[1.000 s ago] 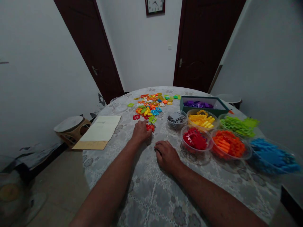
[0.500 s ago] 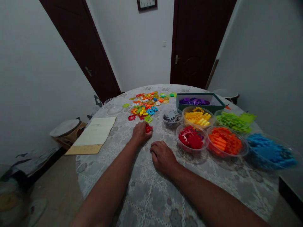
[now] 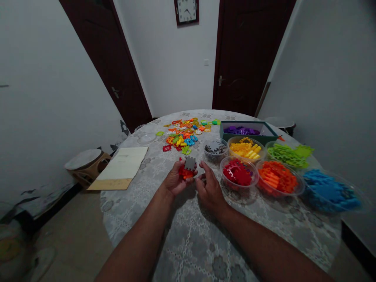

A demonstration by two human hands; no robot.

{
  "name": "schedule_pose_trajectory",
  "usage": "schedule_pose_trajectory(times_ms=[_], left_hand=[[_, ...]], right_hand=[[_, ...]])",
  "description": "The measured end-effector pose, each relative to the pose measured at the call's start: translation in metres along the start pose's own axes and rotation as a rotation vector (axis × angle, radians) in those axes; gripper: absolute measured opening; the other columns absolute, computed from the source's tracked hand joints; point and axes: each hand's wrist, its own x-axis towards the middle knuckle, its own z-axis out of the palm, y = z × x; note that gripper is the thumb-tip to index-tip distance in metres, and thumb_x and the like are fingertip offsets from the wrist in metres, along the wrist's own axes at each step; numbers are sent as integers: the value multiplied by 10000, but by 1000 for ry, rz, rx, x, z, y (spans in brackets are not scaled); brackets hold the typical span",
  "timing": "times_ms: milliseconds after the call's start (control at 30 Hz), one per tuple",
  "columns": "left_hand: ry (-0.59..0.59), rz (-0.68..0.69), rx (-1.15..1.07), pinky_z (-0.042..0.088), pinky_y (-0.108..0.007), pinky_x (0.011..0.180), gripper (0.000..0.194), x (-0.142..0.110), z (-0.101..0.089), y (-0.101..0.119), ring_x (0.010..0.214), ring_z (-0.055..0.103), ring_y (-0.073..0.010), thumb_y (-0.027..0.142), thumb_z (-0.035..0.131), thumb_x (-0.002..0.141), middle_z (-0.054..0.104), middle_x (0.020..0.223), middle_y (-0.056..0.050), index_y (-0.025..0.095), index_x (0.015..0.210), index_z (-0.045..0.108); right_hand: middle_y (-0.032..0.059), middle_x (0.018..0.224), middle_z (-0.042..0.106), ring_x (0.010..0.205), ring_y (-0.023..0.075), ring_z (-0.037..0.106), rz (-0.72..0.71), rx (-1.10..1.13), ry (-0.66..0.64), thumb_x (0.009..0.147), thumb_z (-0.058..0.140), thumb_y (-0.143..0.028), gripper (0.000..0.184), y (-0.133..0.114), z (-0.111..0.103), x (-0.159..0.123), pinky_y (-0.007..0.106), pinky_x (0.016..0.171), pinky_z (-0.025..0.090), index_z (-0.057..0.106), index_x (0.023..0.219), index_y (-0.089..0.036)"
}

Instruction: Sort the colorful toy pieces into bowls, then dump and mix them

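Grey, flower-patterned cloth is spread over a rounded table, which is faced by white walls and two dark brown doors. Between the doors, a framed clock is hung. At the table's left side, a pale sheet of paper is laid, with a round-topped stool seen beyond the edge.

Toward the far side, loose multicoloured plastic pieces are scattered. On the right, clear tubs are filled by colour: grey, yellow, red, orange, green and blue. Behind them, purple pieces are held in a dark green box.

Over the near middle of the table, red and orange interlocking pieces and a grey toothed piece are gripped together in the left hand, its fingers closed around them. The right hand is held just beside, fingers half bent and parted from the thumb; whether the pieces are touched by its fingertips cannot be told.
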Motion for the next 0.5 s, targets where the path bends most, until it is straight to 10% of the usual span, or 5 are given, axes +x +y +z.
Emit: schedule_pose_trajectory(times_ms=[500], left_hand=[[-50,-71,93,573,-244,493,332,-2,-17,-10,709,711,-168,310,859,848,749,937,-64,149,1104,720]], right_hand=[[70,1099,764,917,222,701,251,199,22,962,658,-353,398,-23,-20,6,367,857,577,715,1330,-211]])
